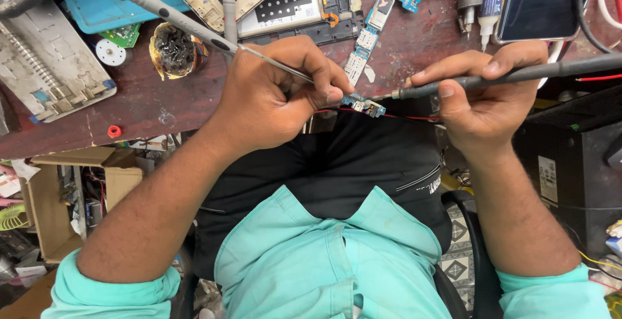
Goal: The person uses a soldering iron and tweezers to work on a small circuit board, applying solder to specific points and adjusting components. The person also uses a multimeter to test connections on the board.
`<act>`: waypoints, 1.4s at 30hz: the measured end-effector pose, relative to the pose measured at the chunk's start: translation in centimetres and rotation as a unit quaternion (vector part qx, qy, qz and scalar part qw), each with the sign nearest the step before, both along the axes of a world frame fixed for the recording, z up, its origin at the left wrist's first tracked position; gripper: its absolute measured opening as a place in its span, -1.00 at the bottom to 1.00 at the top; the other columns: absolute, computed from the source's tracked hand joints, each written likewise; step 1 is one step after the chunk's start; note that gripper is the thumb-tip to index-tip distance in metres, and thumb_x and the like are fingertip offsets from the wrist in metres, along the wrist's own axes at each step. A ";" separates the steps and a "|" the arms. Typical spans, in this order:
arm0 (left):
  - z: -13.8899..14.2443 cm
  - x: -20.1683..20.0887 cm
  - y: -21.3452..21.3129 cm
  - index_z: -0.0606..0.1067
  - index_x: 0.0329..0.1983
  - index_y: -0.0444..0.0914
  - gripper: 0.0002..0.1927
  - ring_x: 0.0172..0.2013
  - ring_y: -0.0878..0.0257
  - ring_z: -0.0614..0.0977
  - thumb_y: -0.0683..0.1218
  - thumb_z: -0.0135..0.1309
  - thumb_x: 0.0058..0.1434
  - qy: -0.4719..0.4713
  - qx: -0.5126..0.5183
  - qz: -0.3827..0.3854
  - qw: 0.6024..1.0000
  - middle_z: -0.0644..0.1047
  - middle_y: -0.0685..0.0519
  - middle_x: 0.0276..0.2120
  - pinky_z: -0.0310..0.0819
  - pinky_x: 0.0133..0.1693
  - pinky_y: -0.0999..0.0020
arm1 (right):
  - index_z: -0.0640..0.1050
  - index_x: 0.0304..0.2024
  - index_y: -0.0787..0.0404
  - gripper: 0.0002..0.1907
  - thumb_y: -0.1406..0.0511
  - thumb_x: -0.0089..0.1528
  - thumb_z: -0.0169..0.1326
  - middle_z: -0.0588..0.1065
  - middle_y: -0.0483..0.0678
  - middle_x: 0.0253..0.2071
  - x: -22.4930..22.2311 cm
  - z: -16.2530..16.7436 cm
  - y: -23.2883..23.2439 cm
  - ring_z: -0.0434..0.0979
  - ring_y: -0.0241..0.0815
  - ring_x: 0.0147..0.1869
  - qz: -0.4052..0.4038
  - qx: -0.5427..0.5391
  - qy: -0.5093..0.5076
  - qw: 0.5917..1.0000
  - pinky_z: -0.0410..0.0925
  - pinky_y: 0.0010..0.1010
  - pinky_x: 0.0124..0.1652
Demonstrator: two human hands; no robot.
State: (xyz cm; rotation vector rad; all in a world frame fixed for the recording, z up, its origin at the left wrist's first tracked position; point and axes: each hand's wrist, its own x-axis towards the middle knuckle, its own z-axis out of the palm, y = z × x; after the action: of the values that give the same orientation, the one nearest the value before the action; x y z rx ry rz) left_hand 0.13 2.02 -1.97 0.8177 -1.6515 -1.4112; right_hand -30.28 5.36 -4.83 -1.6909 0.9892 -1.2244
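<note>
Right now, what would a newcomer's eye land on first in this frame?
Two hands meeting at centre over a small blue circuit board: the left hand pinches it while gripping thin metal tweezers, and the right hand aims a dark soldering iron at it. Behind, on the worn reddish-brown bench, lies an opened phone and a long blue board.

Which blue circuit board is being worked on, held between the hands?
The small blue circuit board with red wires, at the left hand fingertips, touched by the soldering iron in the right hand. The long blue board lies untouched on the bench.

Head camera, looking steeply down, close
</note>
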 end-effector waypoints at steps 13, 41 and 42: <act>0.0 0.1 0.0 0.40 -0.33 -0.31 -0.78 -0.22 0.40 0.67 -0.39 0.19 0.29 0.008 0.019 -0.012 1.000 0.67 -0.02 -0.26 0.65 -0.17 0.49 | 0.05 0.03 0.06 -0.58 0.39 0.50 0.08 0.54 0.36 -0.17 -0.7 -0.7 0.0 0.65 0.02 -0.18 -0.003 0.010 -0.022 1.000 0.55 -0.41 -0.10; -0.2 0.2 0.0 0.38 -0.32 -0.30 -0.76 -0.21 0.38 0.70 -0.37 0.21 0.30 0.006 -0.003 -0.009 1.000 0.67 -0.02 -0.26 0.66 -0.17 0.48 | -0.01 -0.02 0.05 -0.41 0.56 0.27 0.10 0.47 0.30 -0.20 -0.3 0.1 -1.0 0.64 0.12 -0.18 0.084 -0.010 -0.028 0.996 0.62 -0.07 -0.07; -0.2 0.2 0.0 0.38 -0.32 -0.30 -0.76 -0.21 0.38 0.70 -0.37 0.21 0.30 0.006 -0.002 -0.009 1.000 0.67 -0.02 -0.26 0.66 -0.17 0.48 | -0.01 -0.01 0.05 -0.41 0.56 0.27 0.11 0.48 0.30 -0.20 -0.3 0.0 -1.0 0.64 0.12 -0.18 0.082 -0.009 -0.028 0.996 0.62 -0.07 -0.07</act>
State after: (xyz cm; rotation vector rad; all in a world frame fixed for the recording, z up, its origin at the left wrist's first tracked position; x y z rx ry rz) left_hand 0.31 2.01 -2.13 0.7927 -1.6560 -1.4216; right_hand -30.53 4.35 -4.80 -1.7063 0.7905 -1.1694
